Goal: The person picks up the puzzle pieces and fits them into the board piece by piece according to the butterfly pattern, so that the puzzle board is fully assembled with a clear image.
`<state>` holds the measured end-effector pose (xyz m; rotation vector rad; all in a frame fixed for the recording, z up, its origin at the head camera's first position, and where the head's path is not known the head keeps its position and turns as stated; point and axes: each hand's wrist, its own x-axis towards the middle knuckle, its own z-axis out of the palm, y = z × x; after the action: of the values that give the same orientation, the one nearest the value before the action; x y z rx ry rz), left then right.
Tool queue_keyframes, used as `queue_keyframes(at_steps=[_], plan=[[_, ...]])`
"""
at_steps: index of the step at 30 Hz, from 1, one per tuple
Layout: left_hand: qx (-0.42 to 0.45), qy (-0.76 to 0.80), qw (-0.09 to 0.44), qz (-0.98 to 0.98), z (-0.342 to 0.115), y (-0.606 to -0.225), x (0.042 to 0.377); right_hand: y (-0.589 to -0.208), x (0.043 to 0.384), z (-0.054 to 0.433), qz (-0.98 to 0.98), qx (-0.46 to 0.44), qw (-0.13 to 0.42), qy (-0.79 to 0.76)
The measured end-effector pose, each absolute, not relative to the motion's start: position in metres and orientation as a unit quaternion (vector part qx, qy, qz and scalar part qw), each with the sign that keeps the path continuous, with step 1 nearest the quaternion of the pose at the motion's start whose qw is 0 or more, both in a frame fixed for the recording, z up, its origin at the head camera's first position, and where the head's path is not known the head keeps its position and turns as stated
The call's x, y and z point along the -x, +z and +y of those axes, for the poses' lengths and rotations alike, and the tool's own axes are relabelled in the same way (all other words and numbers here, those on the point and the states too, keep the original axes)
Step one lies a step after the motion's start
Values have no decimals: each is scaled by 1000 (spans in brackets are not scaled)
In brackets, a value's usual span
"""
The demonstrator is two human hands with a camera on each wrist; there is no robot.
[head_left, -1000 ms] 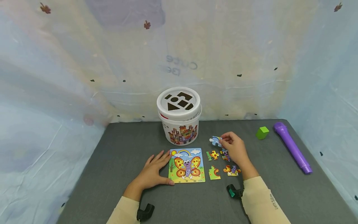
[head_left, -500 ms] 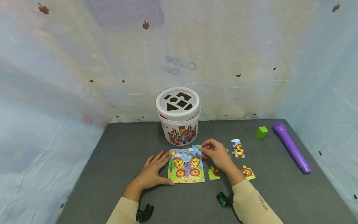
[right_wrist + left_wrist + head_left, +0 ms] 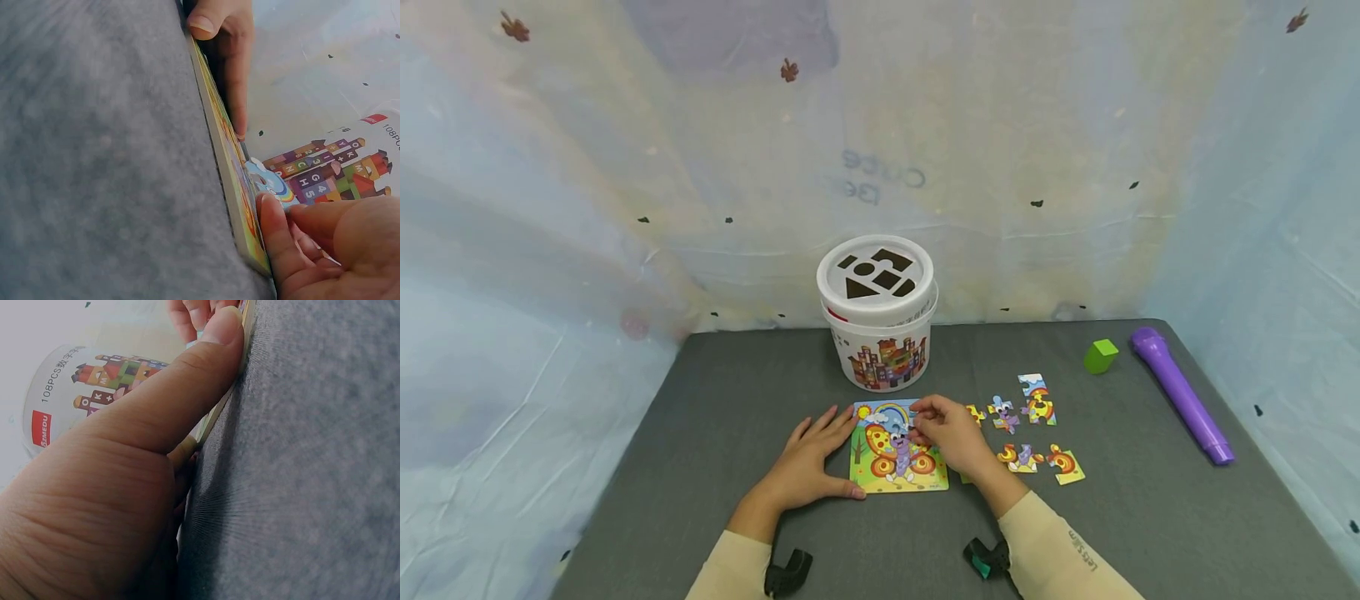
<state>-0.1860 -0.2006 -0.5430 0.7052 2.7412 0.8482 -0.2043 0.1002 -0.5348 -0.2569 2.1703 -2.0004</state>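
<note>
Head view: the right hand [image 3: 953,435] has brought a rainbow puzzle piece [image 3: 270,180] in over the butterfly board [image 3: 871,477].
Half a second ago the hand was at the board's top right corner; now it is further left, over the picture, with its thumb and fingertips pinching the piece. So the piece seems to be close to the printed rainbow, as if to match it, but it does not look let go yet. Whether it touches the board is hard to tell. The left hand [image 3: 811,463] stays flat with fingers spread wide, its thumb at the board's bottom left corner. The arm has moved too, so the purple butterfly-face piece [image 3: 1002,414] shows again, right of the board.
</note>
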Motion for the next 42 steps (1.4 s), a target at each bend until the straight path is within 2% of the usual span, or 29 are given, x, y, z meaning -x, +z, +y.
queue_keyframes(at_steps=[8,14,18,23,31,42], plan=[[-236,290,91,923,-202,-545,185,-535,202,99,787,94,41,-608],[-242,291,91,921,-203,-545,185,-532,198,94,868,224,-28,-442],[-246,291,88,920,-203,-545,185,-528,191,88,898,309,-1,-314],[-246,292,88,920,-202,-545,185,-526,183,84,918,318,37,-235],[-245,295,93,919,-202,-545,185,-528,183,86,912,313,47,-261],[-243,300,90,918,-202,-546,185,-524,199,104,822,264,47,-503]])
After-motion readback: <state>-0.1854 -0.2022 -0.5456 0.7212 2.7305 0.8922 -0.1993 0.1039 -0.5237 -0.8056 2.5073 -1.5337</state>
